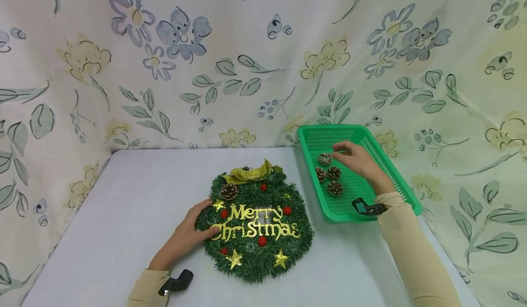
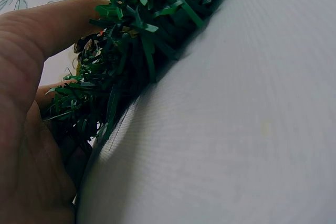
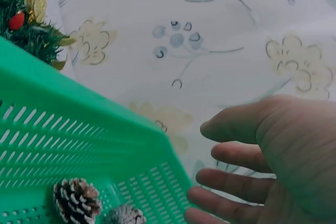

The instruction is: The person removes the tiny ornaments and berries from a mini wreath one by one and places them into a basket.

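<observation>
A green Christmas wreath (image 1: 257, 266) lies on the table, with gold "Merry Christmas" lettering (image 1: 255, 229), gold stars, red balls, a gold ribbon (image 1: 249, 173) and a pine cone (image 1: 229, 191) on its upper left. My left hand (image 1: 191, 229) grips its left edge, thumb over the front; the left wrist view shows green tinsel (image 2: 152, 30) between thumb and fingers. Over the green basket (image 1: 306, 160) at the right, my right hand (image 1: 358, 160) holds nothing, its fingers loosely bent and spread apart. Several pine cones (image 1: 335, 188) lie in the basket, one of them whitish (image 3: 126, 215).
The white table (image 1: 136, 197) stretches to the left of the wreath. Behind and at both sides hangs a flower-printed cloth (image 1: 247, 37). The basket's raised rim (image 3: 105, 103) stands between the wreath and the right hand.
</observation>
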Demonstrator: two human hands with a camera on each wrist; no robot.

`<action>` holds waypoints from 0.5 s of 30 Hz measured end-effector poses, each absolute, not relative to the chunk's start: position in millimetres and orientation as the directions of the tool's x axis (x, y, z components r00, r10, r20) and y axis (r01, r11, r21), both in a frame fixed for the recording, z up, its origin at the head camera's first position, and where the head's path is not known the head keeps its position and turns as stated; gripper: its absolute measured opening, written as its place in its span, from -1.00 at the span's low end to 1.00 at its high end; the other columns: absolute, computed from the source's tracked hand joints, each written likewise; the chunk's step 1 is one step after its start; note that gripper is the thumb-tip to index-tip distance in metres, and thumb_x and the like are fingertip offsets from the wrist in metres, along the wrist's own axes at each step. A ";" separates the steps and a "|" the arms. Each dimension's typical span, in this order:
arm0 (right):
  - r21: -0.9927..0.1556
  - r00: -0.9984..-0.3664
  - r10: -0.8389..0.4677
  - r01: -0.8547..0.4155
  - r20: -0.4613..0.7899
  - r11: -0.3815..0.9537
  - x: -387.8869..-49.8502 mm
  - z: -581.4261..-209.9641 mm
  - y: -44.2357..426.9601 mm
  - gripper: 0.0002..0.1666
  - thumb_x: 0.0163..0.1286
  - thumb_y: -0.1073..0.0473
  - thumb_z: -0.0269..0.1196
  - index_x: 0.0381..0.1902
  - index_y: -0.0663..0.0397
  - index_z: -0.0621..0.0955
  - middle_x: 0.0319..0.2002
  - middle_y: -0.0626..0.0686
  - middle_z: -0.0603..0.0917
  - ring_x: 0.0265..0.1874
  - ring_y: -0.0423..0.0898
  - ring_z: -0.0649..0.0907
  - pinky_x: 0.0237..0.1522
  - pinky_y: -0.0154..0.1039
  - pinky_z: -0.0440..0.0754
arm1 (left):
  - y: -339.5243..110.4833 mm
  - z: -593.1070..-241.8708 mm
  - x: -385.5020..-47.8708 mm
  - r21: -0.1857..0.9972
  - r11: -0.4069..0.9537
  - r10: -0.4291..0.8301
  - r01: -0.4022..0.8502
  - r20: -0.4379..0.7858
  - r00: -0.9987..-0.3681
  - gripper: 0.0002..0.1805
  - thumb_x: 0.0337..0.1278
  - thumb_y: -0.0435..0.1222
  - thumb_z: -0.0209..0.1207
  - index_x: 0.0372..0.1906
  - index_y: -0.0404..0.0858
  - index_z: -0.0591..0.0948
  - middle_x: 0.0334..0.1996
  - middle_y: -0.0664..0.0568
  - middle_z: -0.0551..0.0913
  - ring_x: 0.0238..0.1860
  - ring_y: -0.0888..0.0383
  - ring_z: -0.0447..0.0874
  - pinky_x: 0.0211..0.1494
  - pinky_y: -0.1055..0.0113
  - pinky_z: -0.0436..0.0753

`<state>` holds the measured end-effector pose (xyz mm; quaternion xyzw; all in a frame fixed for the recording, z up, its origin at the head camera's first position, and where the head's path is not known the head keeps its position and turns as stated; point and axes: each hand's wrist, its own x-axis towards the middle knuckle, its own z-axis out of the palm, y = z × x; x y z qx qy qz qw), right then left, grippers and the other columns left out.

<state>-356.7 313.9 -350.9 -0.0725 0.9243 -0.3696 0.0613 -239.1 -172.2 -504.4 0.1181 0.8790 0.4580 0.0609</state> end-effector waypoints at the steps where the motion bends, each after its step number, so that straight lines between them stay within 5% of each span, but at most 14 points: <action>1: -0.694 -0.982 -0.181 -0.091 -0.056 0.714 -356.6 -349.3 312.5 -0.36 0.58 -0.13 0.11 0.43 0.10 0.39 0.38 0.26 0.46 0.34 0.26 0.47 0.26 0.24 0.52 | -172.3 -504.4 -238.9 0.819 0.554 0.261 0.150 0.000 -0.965 -0.05 0.21 0.09 0.35 0.59 -0.01 0.15 0.61 -0.18 0.08 0.59 -0.34 0.01 0.44 -0.46 0.22; 15: -0.714 -0.970 -0.244 -0.179 0.013 0.677 -352.4 -331.3 284.7 -0.39 0.57 -0.15 0.13 0.41 0.02 0.42 0.36 0.21 0.49 0.35 0.19 0.48 0.28 0.25 0.49 | -173.0 -507.0 -239.1 0.820 0.547 0.267 0.168 0.019 -0.963 -0.06 0.22 0.08 0.34 0.59 -0.02 0.16 0.60 -0.18 0.09 0.59 -0.34 0.02 0.43 -0.45 0.24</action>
